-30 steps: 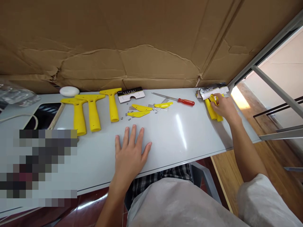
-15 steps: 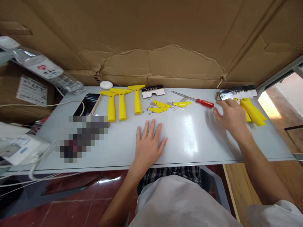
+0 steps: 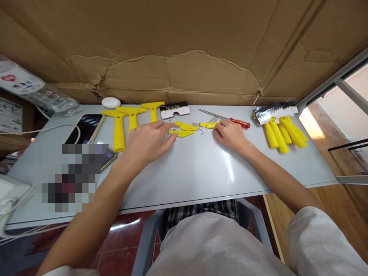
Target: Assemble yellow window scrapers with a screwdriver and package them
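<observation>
My left hand hovers over the left side of the table, thumb apart from the fingers, which reach toward two yellow scraper cover pieces and several small screws. It hides the lower part of the nearest yellow scraper handle. Two more yellow handles stand in a row to its left. My right hand, fingers bent but apart, is at the right end of another yellow cover piece. Thin metal blades lie between the pieces. Behind that hand lies a red-handled screwdriver, partly covered by it.
Packaged yellow scrapers lie at the right. A black-and-white card and a white oval object are along the back, before a cardboard wall. At left are a phone, a plastic bottle, cables and a blurred-out patch.
My left hand has lifted off the table and moved up and left toward the handles and screws. My right hand has moved left from the packaged scrapers to the yellow cover pieces. The view has shifted.
</observation>
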